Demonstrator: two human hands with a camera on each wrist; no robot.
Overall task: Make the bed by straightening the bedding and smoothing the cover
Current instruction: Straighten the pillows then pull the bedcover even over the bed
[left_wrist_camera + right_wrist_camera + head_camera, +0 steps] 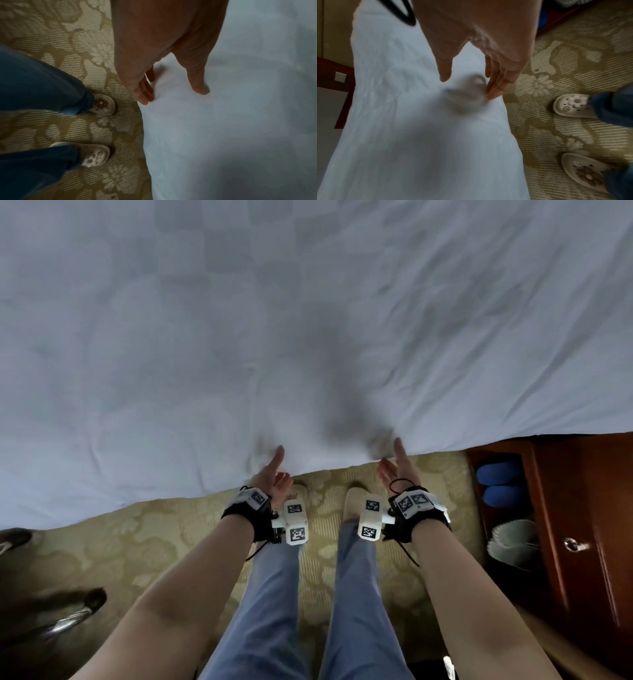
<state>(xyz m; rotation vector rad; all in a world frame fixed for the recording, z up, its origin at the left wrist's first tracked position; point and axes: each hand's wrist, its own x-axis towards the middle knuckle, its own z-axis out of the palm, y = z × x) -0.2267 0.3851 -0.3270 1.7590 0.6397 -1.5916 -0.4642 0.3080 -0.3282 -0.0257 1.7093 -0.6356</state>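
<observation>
I stood at the edge of the bed, looking down at a white cover (308, 320) that filled the view from nine o'clock through twelve to three. Both my hands met its near hem at about six o'clock. My left hand (272, 474) had its thumb lying on top of the cloth and its straight fingers (145, 86) tucked under the hem, a loose pinch with the hem between them. My right hand (399, 469) did the same just beside it, thumb above, fingers (496, 83) below, where the cloth bunched into a small blurred fold. Patterned carpet (154, 529) lay beneath, with my pale clogs (102, 104) on it. A dark wooden cabinet (582, 508) stood at four o'clock.
</observation>
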